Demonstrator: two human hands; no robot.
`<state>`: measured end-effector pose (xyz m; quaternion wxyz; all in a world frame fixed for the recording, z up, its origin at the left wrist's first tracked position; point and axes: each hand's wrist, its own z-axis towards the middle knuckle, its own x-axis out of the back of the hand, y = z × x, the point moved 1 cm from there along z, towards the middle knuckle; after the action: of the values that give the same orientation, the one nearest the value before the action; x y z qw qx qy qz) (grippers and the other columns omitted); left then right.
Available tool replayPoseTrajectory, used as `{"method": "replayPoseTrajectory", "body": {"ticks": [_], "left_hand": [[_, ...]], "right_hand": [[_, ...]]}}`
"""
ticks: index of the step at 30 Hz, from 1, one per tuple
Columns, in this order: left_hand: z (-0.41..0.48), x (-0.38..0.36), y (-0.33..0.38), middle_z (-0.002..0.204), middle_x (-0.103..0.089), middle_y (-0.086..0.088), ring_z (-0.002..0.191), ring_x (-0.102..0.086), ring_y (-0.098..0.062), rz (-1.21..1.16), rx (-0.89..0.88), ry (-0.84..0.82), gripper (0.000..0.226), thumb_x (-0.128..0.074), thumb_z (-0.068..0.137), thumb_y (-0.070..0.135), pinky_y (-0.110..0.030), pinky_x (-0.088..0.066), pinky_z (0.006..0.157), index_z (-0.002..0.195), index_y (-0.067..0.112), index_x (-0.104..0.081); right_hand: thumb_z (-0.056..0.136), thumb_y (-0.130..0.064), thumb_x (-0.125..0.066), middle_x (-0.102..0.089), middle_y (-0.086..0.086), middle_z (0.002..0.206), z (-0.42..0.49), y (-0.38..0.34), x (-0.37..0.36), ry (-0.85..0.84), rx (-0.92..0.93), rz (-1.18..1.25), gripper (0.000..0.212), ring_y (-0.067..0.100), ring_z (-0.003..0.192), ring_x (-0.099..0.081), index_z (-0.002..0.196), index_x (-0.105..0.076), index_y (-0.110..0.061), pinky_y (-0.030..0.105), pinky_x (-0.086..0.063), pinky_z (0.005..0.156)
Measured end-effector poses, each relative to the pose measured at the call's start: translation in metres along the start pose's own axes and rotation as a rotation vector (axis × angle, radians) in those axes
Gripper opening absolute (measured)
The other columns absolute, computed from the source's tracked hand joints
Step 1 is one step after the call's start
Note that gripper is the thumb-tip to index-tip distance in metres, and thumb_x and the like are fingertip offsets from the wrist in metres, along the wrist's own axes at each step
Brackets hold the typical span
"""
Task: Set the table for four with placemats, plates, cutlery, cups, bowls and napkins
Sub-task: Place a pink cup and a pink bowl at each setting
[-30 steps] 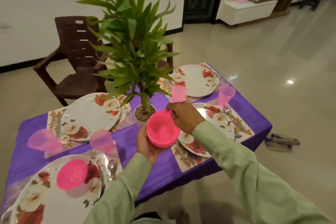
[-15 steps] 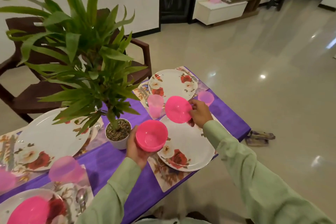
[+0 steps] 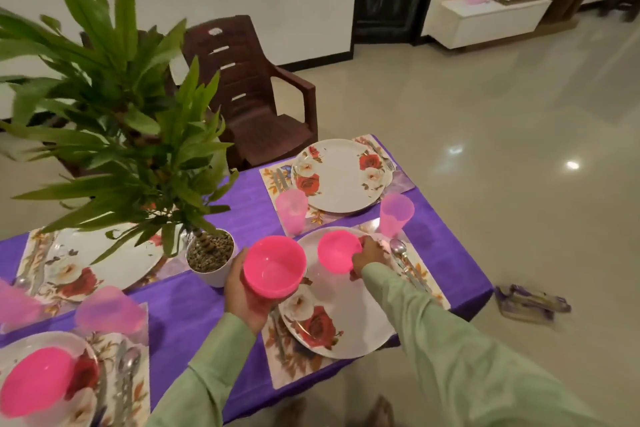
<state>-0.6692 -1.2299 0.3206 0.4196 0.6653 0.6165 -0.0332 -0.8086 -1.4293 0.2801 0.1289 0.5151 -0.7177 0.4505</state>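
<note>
My left hand (image 3: 247,298) grips a pink bowl (image 3: 274,266) from below, holding it above the purple table (image 3: 194,315). My right hand (image 3: 369,253) holds a second pink bowl (image 3: 337,251) by its rim, tilted, over the near floral plate (image 3: 349,319) on its placemat (image 3: 294,364). A spoon (image 3: 401,255) lies right of that plate. Two translucent pink cups (image 3: 292,211) (image 3: 396,214) stand behind it. A far plate (image 3: 341,175) lies bare. At lower left another pink bowl (image 3: 34,380) sits on a plate (image 3: 86,392).
A potted plant (image 3: 210,258) with wide green leaves stands mid-table, just left of my left hand. A fourth plate (image 3: 97,263) and more pink cups (image 3: 110,310) lie to the left. A brown chair (image 3: 256,94) stands behind the table. Sandals (image 3: 530,302) lie on the floor.
My right hand has brought its bowl down and nearer, from the air over the cup to just above the near plate. My left hand still holds the other bowl. The view has shifted left.
</note>
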Motion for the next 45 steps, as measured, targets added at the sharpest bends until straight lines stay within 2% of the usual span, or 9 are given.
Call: {"method": "replayPoseTrajectory", "body": {"ticks": [3,5,7,11,15,22,29,36,45], "left_hand": [[-0.007,-0.017,-0.020,0.116,-0.065,-0.019,0.111,-0.057,-0.043,-0.045,-0.026,0.036,0.039,-0.050,0.092,0.050,-0.059,-0.046,0.090,0.113,0.021,-0.064],[-0.010,-0.028,-0.034,0.117,-0.065,-0.017,0.113,-0.056,-0.042,-0.064,-0.056,0.053,0.039,-0.050,0.092,0.050,-0.060,-0.044,0.092,0.112,0.021,-0.065],[-0.013,-0.039,-0.045,0.108,-0.069,-0.014,0.109,-0.057,-0.040,-0.066,-0.064,0.069,0.034,-0.050,0.093,0.050,-0.061,-0.043,0.094,0.102,0.023,-0.068],[-0.008,-0.062,-0.062,0.117,-0.068,-0.012,0.113,-0.058,-0.039,-0.047,-0.073,0.081,0.039,-0.059,0.086,0.050,-0.069,-0.044,0.091,0.115,0.026,-0.068],[0.007,-0.096,-0.081,0.120,-0.067,-0.012,0.111,-0.059,-0.038,0.037,-0.066,0.020,0.035,-0.055,0.089,0.049,-0.069,-0.043,0.093,0.113,0.026,-0.067],[0.030,-0.188,-0.132,0.120,-0.067,-0.016,0.112,-0.060,-0.044,0.150,0.047,-0.100,0.041,-0.063,0.084,0.052,-0.073,-0.045,0.088,0.114,0.025,-0.070],[0.070,-0.286,-0.203,0.122,-0.067,-0.016,0.112,-0.062,-0.041,0.202,0.029,-0.160,0.056,-0.068,0.078,0.055,-0.071,-0.047,0.086,0.125,0.024,-0.064],[0.101,-0.407,-0.285,0.124,-0.066,-0.017,0.116,-0.061,-0.039,0.118,0.052,-0.109,0.056,-0.060,0.083,0.054,-0.072,-0.040,0.095,0.127,0.019,-0.062],[0.135,-0.513,-0.317,0.121,-0.067,-0.018,0.109,-0.062,-0.040,0.095,-0.008,-0.074,0.052,-0.055,0.088,0.052,-0.066,-0.048,0.091,0.124,0.017,-0.063]], "right_hand": [[0.073,0.000,-0.077,-0.052,0.012,0.134,0.014,0.013,0.003,-0.069,0.034,0.002,0.073,0.031,0.123,-0.051,0.138,-0.045,-0.010,0.018,-0.048,0.076],[0.070,-0.003,-0.074,-0.058,0.011,0.128,0.027,0.025,0.002,-0.123,0.078,0.052,0.072,0.034,0.113,-0.057,0.135,-0.045,-0.016,0.035,-0.055,0.084],[0.069,-0.014,-0.065,-0.063,0.009,0.118,0.063,0.049,-0.010,-0.157,0.125,0.066,0.065,0.035,0.098,-0.065,0.131,-0.048,-0.024,0.045,-0.060,0.074],[0.084,-0.013,-0.057,-0.067,0.007,0.113,0.026,0.042,0.030,-0.147,0.338,-0.055,0.042,0.025,0.084,-0.062,0.125,-0.058,-0.019,0.031,-0.052,0.060],[0.087,-0.016,-0.062,-0.070,-0.009,0.093,0.006,0.048,0.075,-0.077,0.440,0.001,0.017,0.016,0.090,-0.065,0.100,-0.072,-0.022,0.033,-0.052,0.088],[0.096,-0.028,-0.060,-0.068,-0.011,0.089,-0.001,0.066,0.190,0.127,0.549,0.229,0.022,0.005,0.071,-0.061,0.113,-0.071,-0.020,0.026,-0.052,0.077],[0.089,-0.037,-0.069,-0.069,-0.004,0.087,0.051,0.095,0.288,0.120,0.692,0.049,0.024,0.009,0.064,-0.056,0.110,-0.071,-0.026,0.023,-0.047,0.070],[0.087,-0.025,-0.070,-0.068,0.002,0.103,0.133,0.137,0.391,0.129,0.744,-0.181,0.028,0.020,0.091,-0.059,0.114,-0.069,-0.017,0.033,-0.048,0.085],[0.092,-0.027,-0.059,-0.071,0.001,0.101,0.219,0.129,0.481,0.161,0.802,-0.410,0.019,0.026,0.094,-0.062,0.106,-0.071,-0.025,0.033,-0.050,0.077]]}}
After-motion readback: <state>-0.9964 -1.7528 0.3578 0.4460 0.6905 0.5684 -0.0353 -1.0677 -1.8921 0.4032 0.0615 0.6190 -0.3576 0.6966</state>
